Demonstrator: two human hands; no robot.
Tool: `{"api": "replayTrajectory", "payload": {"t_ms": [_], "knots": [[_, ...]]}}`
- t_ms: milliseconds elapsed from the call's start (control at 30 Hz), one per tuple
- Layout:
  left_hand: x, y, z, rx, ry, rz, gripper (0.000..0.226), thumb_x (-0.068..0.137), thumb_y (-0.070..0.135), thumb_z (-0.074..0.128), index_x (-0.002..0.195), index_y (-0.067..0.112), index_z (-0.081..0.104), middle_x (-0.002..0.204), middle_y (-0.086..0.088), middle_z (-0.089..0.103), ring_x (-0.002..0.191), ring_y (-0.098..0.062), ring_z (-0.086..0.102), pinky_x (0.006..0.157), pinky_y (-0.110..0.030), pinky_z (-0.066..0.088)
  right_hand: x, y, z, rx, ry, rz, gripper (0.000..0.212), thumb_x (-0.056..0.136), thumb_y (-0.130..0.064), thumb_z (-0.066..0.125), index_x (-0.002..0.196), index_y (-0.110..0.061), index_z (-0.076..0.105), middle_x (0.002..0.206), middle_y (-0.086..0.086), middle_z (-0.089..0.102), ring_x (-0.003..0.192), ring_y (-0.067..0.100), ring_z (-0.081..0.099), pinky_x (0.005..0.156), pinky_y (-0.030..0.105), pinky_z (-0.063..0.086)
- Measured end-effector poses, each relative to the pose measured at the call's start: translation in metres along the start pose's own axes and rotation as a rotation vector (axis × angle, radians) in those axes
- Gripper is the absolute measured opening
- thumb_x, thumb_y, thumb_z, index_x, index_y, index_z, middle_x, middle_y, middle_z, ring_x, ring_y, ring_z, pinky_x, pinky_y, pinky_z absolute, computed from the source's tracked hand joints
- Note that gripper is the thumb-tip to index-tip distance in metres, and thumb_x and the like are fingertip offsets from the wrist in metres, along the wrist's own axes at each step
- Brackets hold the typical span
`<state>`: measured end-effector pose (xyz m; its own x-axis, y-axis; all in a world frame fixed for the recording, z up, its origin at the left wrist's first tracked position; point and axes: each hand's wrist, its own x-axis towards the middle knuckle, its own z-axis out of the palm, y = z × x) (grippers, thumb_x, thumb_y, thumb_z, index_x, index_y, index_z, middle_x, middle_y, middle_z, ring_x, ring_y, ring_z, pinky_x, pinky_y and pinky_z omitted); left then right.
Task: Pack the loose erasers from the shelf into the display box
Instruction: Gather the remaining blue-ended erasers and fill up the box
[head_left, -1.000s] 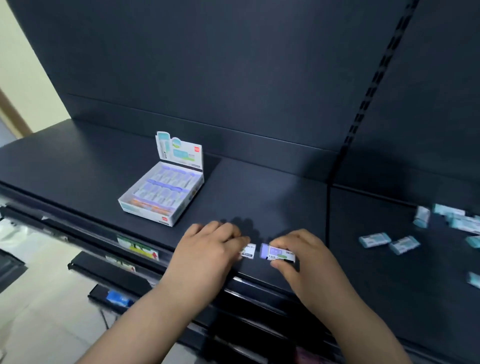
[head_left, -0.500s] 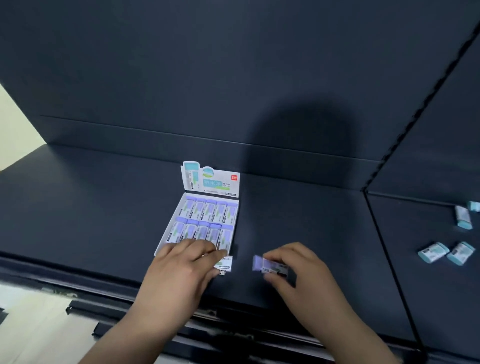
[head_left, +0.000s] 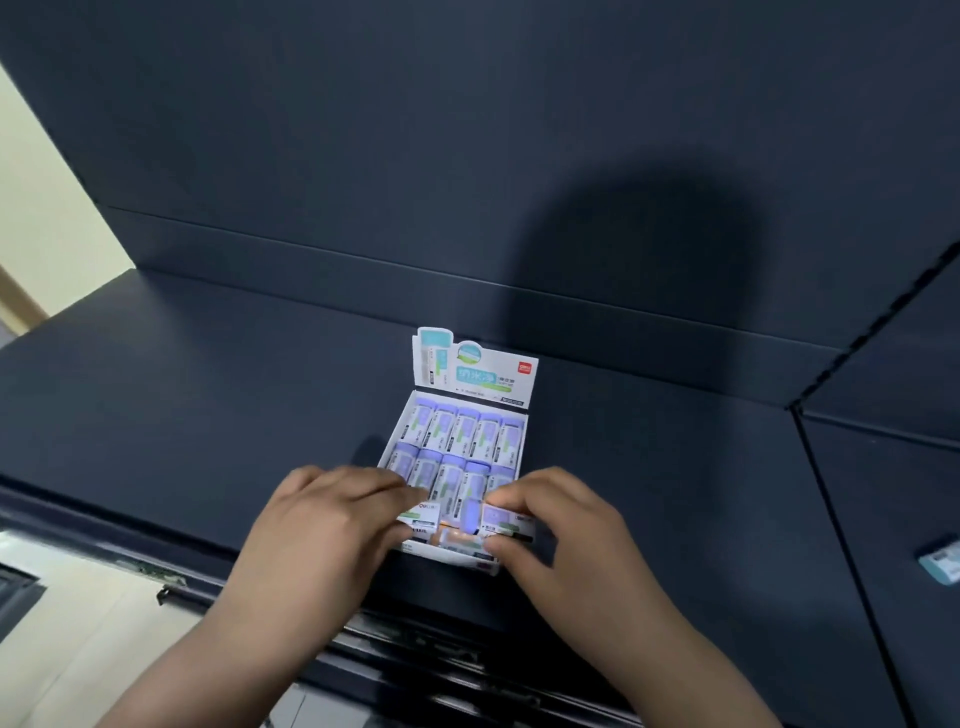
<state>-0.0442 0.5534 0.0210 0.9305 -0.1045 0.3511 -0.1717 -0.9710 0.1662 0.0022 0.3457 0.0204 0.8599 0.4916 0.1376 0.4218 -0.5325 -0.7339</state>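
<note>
Dark navy metal shelf (head_left: 208, 415) w/ matching back panel (head_left: 363, 156). White cardboard display box (head_left: 399, 431) is set near the front edge, approx centre of view, w/ header card (head_left: 475, 374) stood upright at its rear. Box is seen filled w/ purple-sleeved erasers: back row (head_left: 465, 431) of five is complete, 2nd row is partly hidden by fingers.

L hand (head_left: 322, 525) is held over the box's front-left corner. Fingers are curled, and one eraser (head_left: 422, 515) is pinched betw. thumb and fingertips, white label end showing.

R hand (head_left: 566, 535) is held at the front-right corner, fingers likewise curled. A 2nd eraser (head_left: 506, 521) is pinched betw. thumb and index, laid roughly flat.

Both held erasers are positioned at the box's front row. Contact w/ the box can't be told due to motion blur.

One loose eraser (head_left: 943, 561) w/ teal end is seen on the adjoining shelf section, far right, well apart from the box and cut by the frame edge. Rounded shadow is cast on the back panel.
</note>
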Motion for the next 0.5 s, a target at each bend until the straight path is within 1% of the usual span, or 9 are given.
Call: {"api": "replayTrajectory", "payload": {"t_ms": [133,200,233,300,400,500], "knots": [[0.007,-0.016,0.001,-0.036,-0.036,0.078,0.022,0.063,0.033,0.067,0.084,0.029,0.073,0.083,0.015,0.07,0.072,-0.012,0.066,0.07,-0.024,0.03,0.01,-0.007,0.011,-0.173,-0.045,-0.007,0.018,0.08,-0.034,0.067,0.095,-0.035,0.058,0.093,-0.027,0.049,0.098,-0.005,0.042,0.087,0.011,0.033],[0.012,-0.023,0.002,-0.047,-0.076,0.13,0.019,0.064,0.035,0.071,0.083,0.031,0.073,0.08,0.019,0.069,0.072,-0.012,0.064,0.068,-0.026,0.034,0.014,-0.01,0.014,-0.234,-0.06,0.025,0.017,0.079,-0.037,0.066,0.093,-0.036,0.056,0.091,-0.027,0.048,0.096,-0.003,0.041,0.086,0.014,0.034],[0.015,-0.026,0.003,-0.061,-0.096,0.156,0.02,0.063,0.034,0.077,0.083,0.032,0.073,0.079,0.02,0.069,0.072,-0.012,0.064,0.066,-0.027,0.038,0.016,-0.011,0.016,-0.245,-0.062,0.046,0.017,0.079,-0.037,0.066,0.092,-0.036,0.056,0.089,-0.027,0.047,0.095,-0.003,0.041,0.085,0.014,0.034],[0.02,-0.03,0.005,-0.086,-0.147,0.196,0.029,0.056,0.031,0.087,0.081,0.033,0.073,0.076,0.02,0.068,0.069,-0.012,0.064,0.058,-0.027,0.044,0.018,-0.015,0.019,-0.265,-0.082,0.08,0.017,0.078,-0.037,0.066,0.091,-0.036,0.055,0.088,-0.025,0.048,0.092,-0.003,0.042,0.083,0.014,0.035],[0.025,-0.037,0.007,-0.092,-0.199,0.282,0.028,0.053,0.033,0.089,0.076,0.035,0.072,0.073,0.02,0.067,0.066,-0.009,0.064,0.052,-0.026,0.046,0.022,-0.02,0.023,-0.293,-0.102,0.117,0.016,0.079,-0.035,0.065,0.093,-0.032,0.057,0.091,-0.02,0.052,0.093,0.0,0.045,0.082,0.015,0.036],[0.026,-0.043,0.006,-0.12,-0.218,0.356,0.026,0.055,0.031,0.088,0.074,0.036,0.072,0.074,0.02,0.066,0.065,-0.008,0.064,0.05,-0.027,0.047,0.02,-0.022,0.026,-0.293,-0.078,0.135,0.014,0.081,-0.034,0.064,0.095,-0.03,0.064,0.094,-0.018,0.056,0.096,0.001,0.048,0.087,0.018,0.039]]}}
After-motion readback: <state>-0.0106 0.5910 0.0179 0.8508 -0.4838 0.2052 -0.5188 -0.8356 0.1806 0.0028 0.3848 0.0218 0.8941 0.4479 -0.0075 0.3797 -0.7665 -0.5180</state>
